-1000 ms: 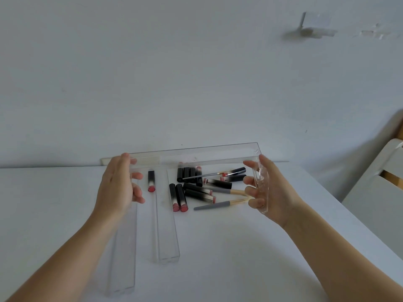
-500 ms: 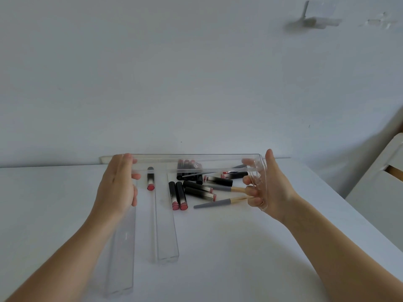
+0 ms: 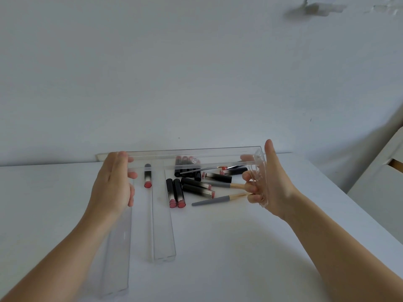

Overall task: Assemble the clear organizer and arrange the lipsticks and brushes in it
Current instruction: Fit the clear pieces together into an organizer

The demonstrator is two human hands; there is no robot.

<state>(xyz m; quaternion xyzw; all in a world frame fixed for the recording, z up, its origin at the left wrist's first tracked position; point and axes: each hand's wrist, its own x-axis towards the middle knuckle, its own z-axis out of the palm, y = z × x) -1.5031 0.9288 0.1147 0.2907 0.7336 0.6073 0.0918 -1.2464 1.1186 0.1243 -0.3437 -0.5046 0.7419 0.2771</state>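
Soft even daylight, faint shadows, slight motion blur

Three clear trays (image 3: pixel 192 156), two gray-handled brushes (image 3: pixel 212 201).

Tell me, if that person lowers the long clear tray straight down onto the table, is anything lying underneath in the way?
Yes. The clear tray, held at its ends by the left hand and right hand, hangs over a pile of lipsticks and brushes. Two clear dividers also lie on the table nearer the person.
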